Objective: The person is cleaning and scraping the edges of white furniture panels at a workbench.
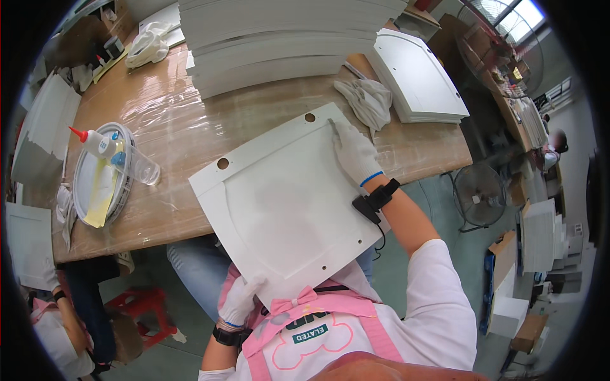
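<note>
A white flat panel (279,209) with a raised curved outline and several dark round holes tilts in front of me. Its far part is over the table, its near edge against my apron. My left hand (240,301), in a white knitted glove, is closed on the panel's lower left corner. My right hand (356,152), gloved with a blue cuff, straddles the upper right edge. One finger points along the face near the far corner; the fingers behind the edge are hidden. A crumpled white cloth (365,101) lies just beyond my right hand.
A tall stack of white panels (273,41) fills the table's far side, with a shorter stack (419,76) to its right. At left, a white tray (77,184) carries a red-tipped bottle (95,141) and a clear bottle (145,170). A co-worker's gloved hand (47,276) touches another panel.
</note>
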Motion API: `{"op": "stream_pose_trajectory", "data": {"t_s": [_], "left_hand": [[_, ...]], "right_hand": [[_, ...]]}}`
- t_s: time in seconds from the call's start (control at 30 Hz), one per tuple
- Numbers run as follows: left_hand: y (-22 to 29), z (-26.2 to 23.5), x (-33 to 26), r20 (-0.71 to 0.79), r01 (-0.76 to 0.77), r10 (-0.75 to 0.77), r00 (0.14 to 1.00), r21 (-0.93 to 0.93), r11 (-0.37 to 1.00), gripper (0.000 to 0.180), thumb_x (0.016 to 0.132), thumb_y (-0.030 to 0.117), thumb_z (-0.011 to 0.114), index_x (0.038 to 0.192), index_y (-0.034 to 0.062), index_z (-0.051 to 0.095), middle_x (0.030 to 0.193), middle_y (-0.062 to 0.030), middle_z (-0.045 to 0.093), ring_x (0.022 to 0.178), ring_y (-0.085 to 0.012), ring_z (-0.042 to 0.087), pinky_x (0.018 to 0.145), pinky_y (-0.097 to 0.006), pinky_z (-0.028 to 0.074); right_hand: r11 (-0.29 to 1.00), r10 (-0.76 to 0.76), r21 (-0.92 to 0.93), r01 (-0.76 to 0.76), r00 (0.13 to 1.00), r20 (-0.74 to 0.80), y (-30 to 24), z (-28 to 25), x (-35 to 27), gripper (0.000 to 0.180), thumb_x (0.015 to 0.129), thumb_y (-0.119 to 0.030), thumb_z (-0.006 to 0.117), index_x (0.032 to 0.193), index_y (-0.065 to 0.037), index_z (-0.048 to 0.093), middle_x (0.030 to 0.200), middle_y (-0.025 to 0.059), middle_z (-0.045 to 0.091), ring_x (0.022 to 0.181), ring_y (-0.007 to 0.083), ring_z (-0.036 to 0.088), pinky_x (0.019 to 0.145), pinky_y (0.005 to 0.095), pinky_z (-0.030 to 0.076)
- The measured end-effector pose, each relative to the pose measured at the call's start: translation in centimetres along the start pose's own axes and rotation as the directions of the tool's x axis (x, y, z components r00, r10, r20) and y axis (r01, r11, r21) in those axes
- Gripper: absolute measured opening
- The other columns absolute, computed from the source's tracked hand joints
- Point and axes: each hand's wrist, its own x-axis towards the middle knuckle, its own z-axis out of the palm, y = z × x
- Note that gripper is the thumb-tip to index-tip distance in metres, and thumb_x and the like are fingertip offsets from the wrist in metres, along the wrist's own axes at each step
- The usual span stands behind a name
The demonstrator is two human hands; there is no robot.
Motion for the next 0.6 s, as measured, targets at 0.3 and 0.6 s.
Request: {"op": "stream_pose_trajectory", "data": {"t_s": [0.3, 0.6], "left_hand": [[-0.7, -0.8, 0.9, -0.022, -0.035, 0.035, 0.999, 0.026, 0.999, 0.044, 0.095, 0.022, 0.065, 0.128, -0.0057, 0.057, 0.121, -0.0091, 0.064, 0.108, -0.0173, 0.06, 0.093, -0.031, 0.049], [-0.9, -1.8, 1.3, 0.004, 0.033, -0.033, 0.999, 0.053, 0.998, 0.059, 0.095, 0.016, 0.061, 0.146, 0.001, 0.037, 0.137, -0.0136, 0.053, 0.123, -0.0265, 0.056, 0.102, -0.04, 0.049]], "right_hand": [[0.977, -0.163, 0.124, 0.172, 0.983, -0.085, 0.3, -0.3, -0.5, 0.036, 0.097, -0.019, 0.051, 0.131, -0.009, 0.055, 0.112, 0.0222, 0.065, 0.094, 0.0426, 0.064, 0.08, 0.0511, 0.051], [0.963, -0.2, 0.177, 0.205, 0.979, -0.048, 0.2, -1.0, -0.2, 0.033, 0.097, -0.018, 0.05, 0.127, -0.009, 0.059, 0.105, 0.0228, 0.067, 0.095, 0.041, 0.065, 0.081, 0.0497, 0.052]]}}
